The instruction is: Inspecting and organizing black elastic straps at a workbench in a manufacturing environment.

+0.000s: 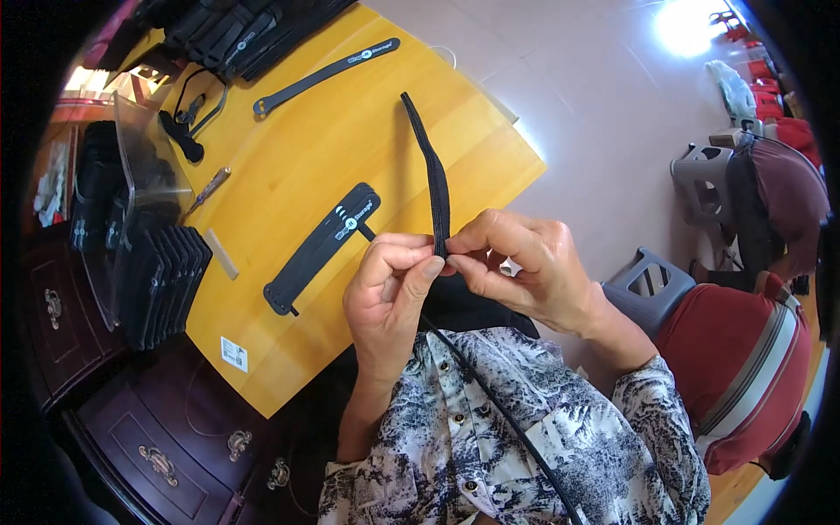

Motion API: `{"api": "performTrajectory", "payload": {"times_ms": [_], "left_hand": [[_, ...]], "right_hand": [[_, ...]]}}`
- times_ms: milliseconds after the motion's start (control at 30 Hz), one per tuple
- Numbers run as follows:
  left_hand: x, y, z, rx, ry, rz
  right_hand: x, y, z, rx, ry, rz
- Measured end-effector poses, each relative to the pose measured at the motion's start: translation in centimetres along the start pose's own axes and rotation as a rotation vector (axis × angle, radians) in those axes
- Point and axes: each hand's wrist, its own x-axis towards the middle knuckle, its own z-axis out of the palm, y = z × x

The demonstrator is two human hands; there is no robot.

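Note:
A long black strap [425, 157] stands up from between my hands, its free end bending away over the table. My left hand [389, 284] pinches its near end between thumb and fingers. Right beside it, my right hand [525, 267] pinches the same end from the other side, fingertips almost touching the left ones. On the table to the left lies a folded bundle of dark straps [322, 248] with white print. Farther off, a single flat dark strap [328, 77] with an eyelet at one end lies at an angle.
A screwdriver [208, 191] and a small wooden strip [222, 254] lie by a clear plastic panel [140, 175]. Black strap bundles [162, 284] stack at the left, more [254, 35] at the far edge. A white label [234, 353] sits near the table's front corner. Grey stools [647, 284] stand right.

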Motion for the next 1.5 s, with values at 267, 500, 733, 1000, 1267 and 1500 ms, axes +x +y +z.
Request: {"api": "performTrajectory", "payload": {"times_ms": [267,500,733,1000,1267,1500], "left_hand": [[-0.2,-0.4,0.3,0.016,0.047,-0.006],[-0.1,0.8,0.1,-0.001,0.014,-0.036],[0.1,0.9,0.0,0.116,0.013,0.023],[0.6,0.5,-0.3,0.320,-0.037,-0.017],[1.5,-0.5,-1.4,0.119,-0.116,-0.049],[1.4,-0.5,-0.9,0.315,-0.075,0.049]], "right_hand": [[0.0,-0.5,0.3,-0.234,0.005,-0.038],[0.5,-1.0,-0.4,-0.146,0.030,-0.035],[0.5,-0.5,-0.2,-0.043,0.007,0.035],[0.7,0.6,1.4,-0.471,0.078,-0.144],[0.5,1.5,1.1,-0.200,0.045,0.025],[0.2,1.8,1.2,-0.144,0.103,0.065]]}}
